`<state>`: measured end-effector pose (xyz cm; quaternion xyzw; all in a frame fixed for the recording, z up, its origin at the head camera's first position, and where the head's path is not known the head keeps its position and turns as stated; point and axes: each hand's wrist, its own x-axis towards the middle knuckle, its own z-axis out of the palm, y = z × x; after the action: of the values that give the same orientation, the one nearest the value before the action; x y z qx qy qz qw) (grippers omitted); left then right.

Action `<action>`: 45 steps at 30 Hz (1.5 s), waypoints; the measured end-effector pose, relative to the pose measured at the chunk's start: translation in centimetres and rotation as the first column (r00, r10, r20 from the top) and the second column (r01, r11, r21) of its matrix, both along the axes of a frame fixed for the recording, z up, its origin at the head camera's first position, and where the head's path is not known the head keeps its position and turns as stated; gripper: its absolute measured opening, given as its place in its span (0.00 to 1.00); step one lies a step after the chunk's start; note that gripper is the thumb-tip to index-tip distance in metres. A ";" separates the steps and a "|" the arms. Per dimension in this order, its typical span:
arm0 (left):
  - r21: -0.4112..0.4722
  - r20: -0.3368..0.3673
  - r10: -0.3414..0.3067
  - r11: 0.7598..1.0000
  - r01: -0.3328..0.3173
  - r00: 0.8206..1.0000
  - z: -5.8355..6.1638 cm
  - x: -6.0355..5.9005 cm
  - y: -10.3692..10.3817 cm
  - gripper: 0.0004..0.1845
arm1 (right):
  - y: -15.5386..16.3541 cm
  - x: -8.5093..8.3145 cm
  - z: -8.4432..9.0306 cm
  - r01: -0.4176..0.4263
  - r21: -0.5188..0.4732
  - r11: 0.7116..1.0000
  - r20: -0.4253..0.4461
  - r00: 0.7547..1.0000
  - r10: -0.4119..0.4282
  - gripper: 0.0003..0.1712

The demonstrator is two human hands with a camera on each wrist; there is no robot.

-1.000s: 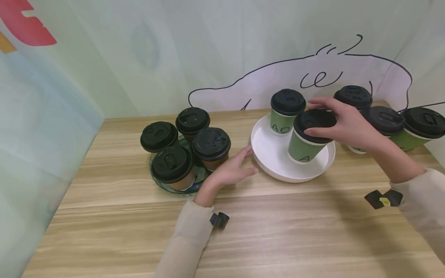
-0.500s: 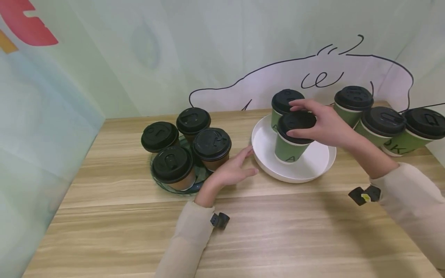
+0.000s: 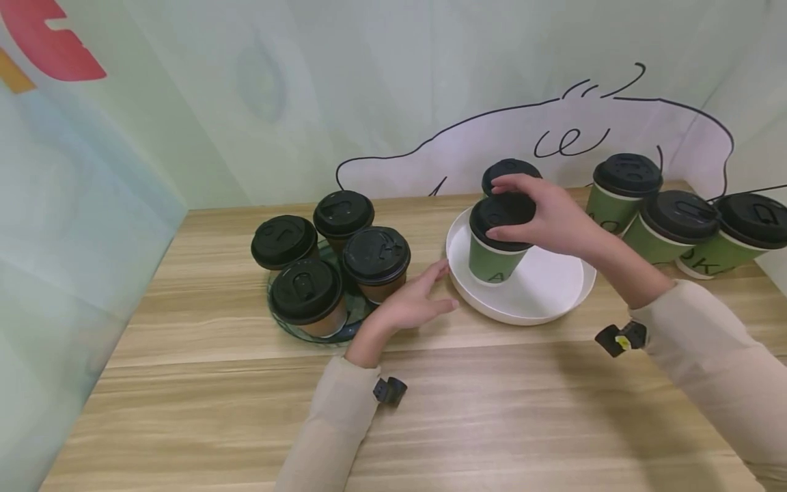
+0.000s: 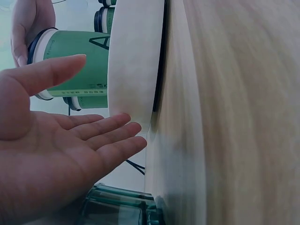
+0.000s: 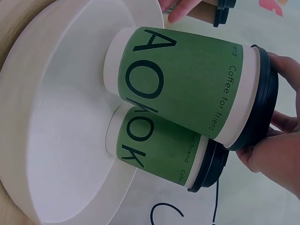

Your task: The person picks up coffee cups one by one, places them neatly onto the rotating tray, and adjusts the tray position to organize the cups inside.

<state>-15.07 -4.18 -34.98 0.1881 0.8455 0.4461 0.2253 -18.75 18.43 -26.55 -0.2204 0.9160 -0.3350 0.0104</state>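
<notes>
My right hand grips a green paper coffee cup by its black lid, thumb on the near side and fingers on the far side. The cup is upright over the left part of a round white tray; I cannot tell whether its base touches the tray. Behind it, partly hidden, a second green cup stands in the tray. My left hand lies at the tray's left side, palm facing it. In the left wrist view its extended fingertips are at the tray's outer wall, holding nothing.
Left of my left hand, several brown cups with black lids stand on a dark green glass tray. At the right, green cups stand on the wooden table. A patterned wall rises behind the table.
My right hand has carried the green cup leftward across the white tray, close in front of the other cup. My left hand has stayed at the tray's side.
</notes>
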 end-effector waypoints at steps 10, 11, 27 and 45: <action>-0.004 -0.002 -0.002 1.000 0.002 1.000 0.1 0.1 0.0 0.37 | -1.0 -0.4 -0.3 -0.013 0.003 1.000 0.025 1.000 0.013 0.37; -0.004 -0.003 -0.002 1.000 0.002 1.000 0.1 0.1 0.0 0.37 | -1.1 -0.5 -0.3 -0.017 0.004 1.000 0.025 1.000 0.017 0.37; -0.025 0.006 -0.008 1.000 0.008 1.000 0.1 0.1 0.1 0.38 | -2.0 -1.4 -1.2 -0.036 -0.034 0.999 0.024 0.999 0.036 0.40; -0.028 0.001 -0.018 0.999 0.018 1.000 0.0 0.0 0.1 0.38 | -2.4 -2.3 -1.2 -0.031 -0.015 0.999 -0.016 0.999 0.031 0.41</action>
<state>-15.05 -4.05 -34.97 0.1923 0.8499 0.4322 0.2322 -21.05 16.06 -27.76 -0.2372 0.9100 -0.3401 0.0069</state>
